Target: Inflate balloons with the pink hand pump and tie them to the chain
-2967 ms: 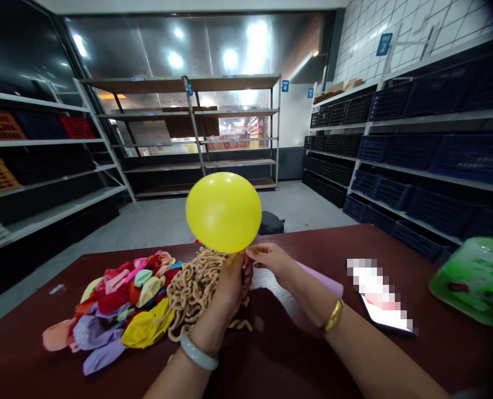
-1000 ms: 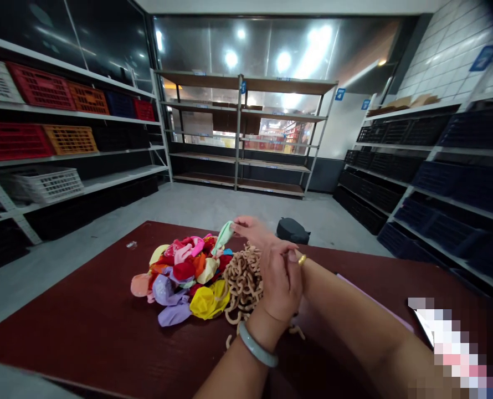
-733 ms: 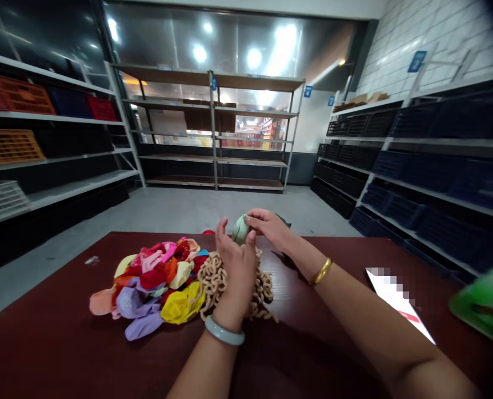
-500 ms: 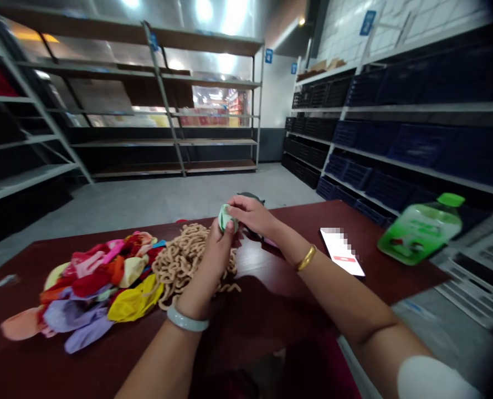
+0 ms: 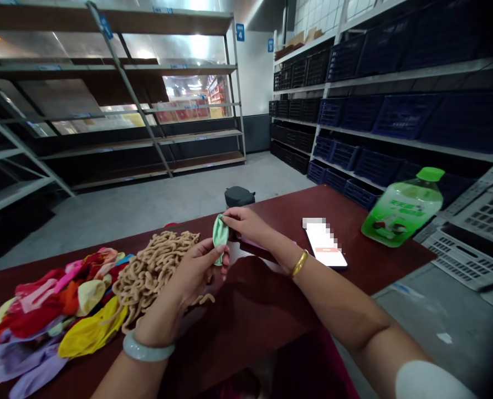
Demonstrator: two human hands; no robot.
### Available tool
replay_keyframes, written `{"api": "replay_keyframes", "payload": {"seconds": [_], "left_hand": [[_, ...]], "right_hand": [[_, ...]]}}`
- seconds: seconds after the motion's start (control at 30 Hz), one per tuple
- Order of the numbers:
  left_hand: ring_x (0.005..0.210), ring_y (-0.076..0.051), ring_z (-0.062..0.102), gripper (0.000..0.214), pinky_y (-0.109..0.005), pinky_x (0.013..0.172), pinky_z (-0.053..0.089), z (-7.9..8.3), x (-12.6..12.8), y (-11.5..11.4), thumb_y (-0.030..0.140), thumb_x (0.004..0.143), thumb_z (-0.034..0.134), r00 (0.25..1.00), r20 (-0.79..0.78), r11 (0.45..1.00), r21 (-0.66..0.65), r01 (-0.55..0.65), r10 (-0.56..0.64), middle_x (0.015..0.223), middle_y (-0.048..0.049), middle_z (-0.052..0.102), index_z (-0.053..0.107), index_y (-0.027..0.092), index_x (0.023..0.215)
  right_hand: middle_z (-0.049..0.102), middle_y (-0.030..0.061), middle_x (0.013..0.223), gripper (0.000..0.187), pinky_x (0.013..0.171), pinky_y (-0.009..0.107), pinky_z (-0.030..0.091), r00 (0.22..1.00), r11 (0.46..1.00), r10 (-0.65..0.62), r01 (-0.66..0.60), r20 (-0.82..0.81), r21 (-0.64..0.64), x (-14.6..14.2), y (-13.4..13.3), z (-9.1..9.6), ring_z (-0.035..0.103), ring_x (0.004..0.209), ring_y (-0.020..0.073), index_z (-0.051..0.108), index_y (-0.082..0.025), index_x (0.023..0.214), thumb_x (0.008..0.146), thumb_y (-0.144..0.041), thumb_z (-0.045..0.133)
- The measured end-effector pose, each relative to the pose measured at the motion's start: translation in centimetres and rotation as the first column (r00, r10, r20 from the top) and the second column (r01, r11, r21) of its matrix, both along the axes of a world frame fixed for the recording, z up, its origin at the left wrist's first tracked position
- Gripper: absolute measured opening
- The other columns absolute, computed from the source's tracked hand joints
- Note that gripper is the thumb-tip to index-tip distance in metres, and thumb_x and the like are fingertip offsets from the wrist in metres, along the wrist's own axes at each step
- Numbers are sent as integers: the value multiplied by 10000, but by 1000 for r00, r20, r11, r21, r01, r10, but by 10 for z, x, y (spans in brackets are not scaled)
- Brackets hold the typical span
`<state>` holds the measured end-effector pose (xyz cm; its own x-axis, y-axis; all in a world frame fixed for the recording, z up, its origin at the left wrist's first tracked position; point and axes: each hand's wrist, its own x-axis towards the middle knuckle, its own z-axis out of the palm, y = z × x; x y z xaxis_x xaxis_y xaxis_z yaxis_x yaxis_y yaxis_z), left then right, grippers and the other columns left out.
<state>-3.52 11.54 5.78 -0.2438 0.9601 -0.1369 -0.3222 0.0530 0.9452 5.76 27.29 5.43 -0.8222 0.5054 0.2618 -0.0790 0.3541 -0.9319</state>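
Both my hands hold a limp pale green balloon (image 5: 220, 238) above the dark red table (image 5: 379, 260). My left hand (image 5: 196, 271) pinches its lower end, and my right hand (image 5: 246, 224) pinches its top. Just left of my left hand lies a heap of tan rubber bands (image 5: 153, 266). Further left sits a pile of uninflated coloured balloons (image 5: 51, 310).
A phone (image 5: 324, 249) lies on the table to the right of my right arm. A green bottle (image 5: 402, 208) lies on its side near the table's right corner. A dark pump-like object (image 5: 239, 196) sits past the far edge. Shelving with crates lines the walls; grey crates (image 5: 466, 244) stand on the floor at right.
The inflated yellow balloon is gone from my hands. My right hand picked a pale green balloon off the pile, and both hands now hold it. The view has swung right.
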Motion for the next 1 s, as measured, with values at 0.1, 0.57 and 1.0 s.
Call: {"api": "replay_keyframes", "payload": {"seconds": [0.1, 0.57, 1.0], "left_hand": [[526, -96, 564, 138, -194, 486, 499, 7, -9, -3, 219, 782, 695, 982, 175, 991, 106, -87, 68, 693, -29, 593, 634, 134, 871], [890, -158, 690, 131, -273, 808, 577, 17, -69, -8, 133, 933, 489, 619, 643, 705, 169, -689, 452, 922, -96, 704, 616, 100, 930], [945, -199, 686, 82, -348, 868, 559, 6, -63, 1, 115, 915, 513, 618, 619, 657, 208, -724, 485, 991, -137, 698, 594, 103, 910]], "right_hand": [[669, 56, 921, 323, 697, 275, 463, 985, 968, -139, 113, 102, 224, 9, 1, -4, 614, 796, 167, 620, -196, 1043, 905, -460, 495], [669, 126, 1048, 441, 668, 331, 415, 713, 610, -578, 53, 397, 791, 22, -11, -3, 644, 940, 296, 538, -196, 1107, 804, -514, 580], [692, 69, 896, 374, 558, 316, 363, 865, 521, -419, -22, 278, 853, 14, -53, -3, 663, 767, 260, 539, -232, 964, 781, -557, 574]]}}
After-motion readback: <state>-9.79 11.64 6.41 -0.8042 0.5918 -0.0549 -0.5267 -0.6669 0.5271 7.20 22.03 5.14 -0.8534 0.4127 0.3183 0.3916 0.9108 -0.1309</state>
